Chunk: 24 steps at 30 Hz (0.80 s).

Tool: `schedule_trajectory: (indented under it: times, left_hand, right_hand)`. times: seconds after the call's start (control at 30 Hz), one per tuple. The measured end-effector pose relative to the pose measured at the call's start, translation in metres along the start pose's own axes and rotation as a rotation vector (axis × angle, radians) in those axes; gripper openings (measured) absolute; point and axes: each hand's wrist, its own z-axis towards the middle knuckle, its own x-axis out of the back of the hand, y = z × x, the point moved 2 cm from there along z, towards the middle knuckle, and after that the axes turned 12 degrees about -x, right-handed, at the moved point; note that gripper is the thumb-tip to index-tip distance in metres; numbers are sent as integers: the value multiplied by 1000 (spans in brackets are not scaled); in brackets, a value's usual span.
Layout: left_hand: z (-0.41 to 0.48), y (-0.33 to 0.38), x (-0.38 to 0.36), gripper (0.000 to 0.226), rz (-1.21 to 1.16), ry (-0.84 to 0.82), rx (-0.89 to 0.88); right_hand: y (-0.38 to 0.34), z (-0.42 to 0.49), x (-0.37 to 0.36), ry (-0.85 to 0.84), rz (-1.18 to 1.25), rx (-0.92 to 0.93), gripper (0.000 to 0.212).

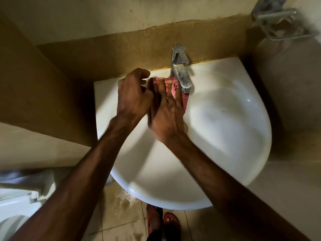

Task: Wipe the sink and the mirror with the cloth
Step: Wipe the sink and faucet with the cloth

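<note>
A white wall-hung sink (225, 119) fills the middle of the head view. A reddish-pink cloth (171, 82) lies on the sink's back ledge, just left of the chrome tap (182, 73). My right hand (166, 112) presses flat on the cloth, fingers pointing toward the tap. My left hand (133, 94) is beside it on the left, fingers curled at the cloth's left edge; both hands are blurred. Most of the cloth is hidden under my hands. No mirror is in view.
A metal wall rack (281, 23) sticks out at the top right. A white toilet (15, 211) sits at the lower left. The tiled floor (125, 221) under the sink is wet, and my feet in red sandals (163, 223) stand there.
</note>
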Motion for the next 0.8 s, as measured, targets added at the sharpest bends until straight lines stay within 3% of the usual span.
schedule_trajectory:
  times: [0.1,0.27,0.4,0.53,0.63,0.8]
  left_hand:
    - [2,-2,-3,31,2,-33,40]
    - [-7,-13,12,43,15,89,94]
    - [-15,-22,14,34,38,126,124]
    - [-24,-19,10,32,80,63,142]
    - [-35,-18,10,32,102,-8,131]
    - [-55,-17,11,41,128,-84,62]
  right_hand:
    - [-21,1,-1,-21,-47,-36,70]
    - [-23,11,7,-43,-64,65,72]
    - [-18,36,17,-38,-114,121,69]
    - [-27,49,15,-58,-121,56,77]
    - [-14,34,7,-55,-130,152,89]
    - [21,15,8,21,-11,284,85]
